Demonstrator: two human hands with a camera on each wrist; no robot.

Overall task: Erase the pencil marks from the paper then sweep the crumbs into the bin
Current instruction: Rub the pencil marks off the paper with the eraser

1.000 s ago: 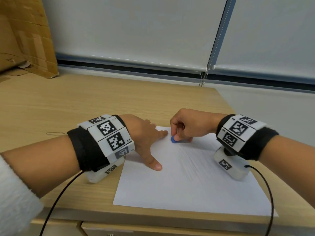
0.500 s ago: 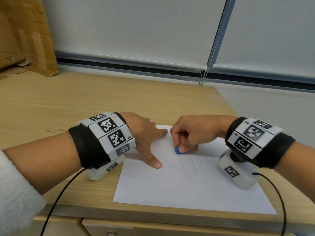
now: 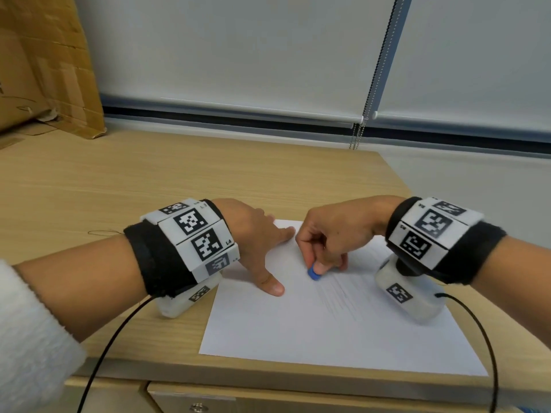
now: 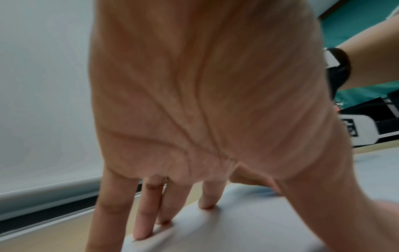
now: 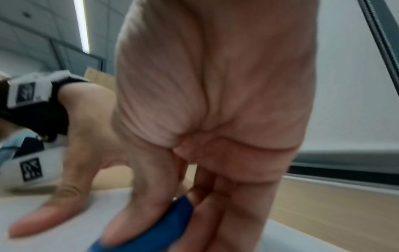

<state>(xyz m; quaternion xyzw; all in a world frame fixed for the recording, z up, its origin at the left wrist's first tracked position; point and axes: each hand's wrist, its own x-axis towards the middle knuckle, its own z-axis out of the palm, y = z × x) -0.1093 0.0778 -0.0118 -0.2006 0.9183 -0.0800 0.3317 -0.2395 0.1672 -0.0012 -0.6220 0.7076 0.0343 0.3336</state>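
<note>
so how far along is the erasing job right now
Done: nothing clearly finished. In hand: the right hand pinches the blue eraser against the paper, which the left hand presses flat. Left: faint pencil marks remain; sweeping crumbs has not begun, and no bin is in view.

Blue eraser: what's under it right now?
The blue eraser rests tip-down on the white paper, pinched by the right hand. Faint pencil marks lie alongside; marks directly beneath are covered.
</note>
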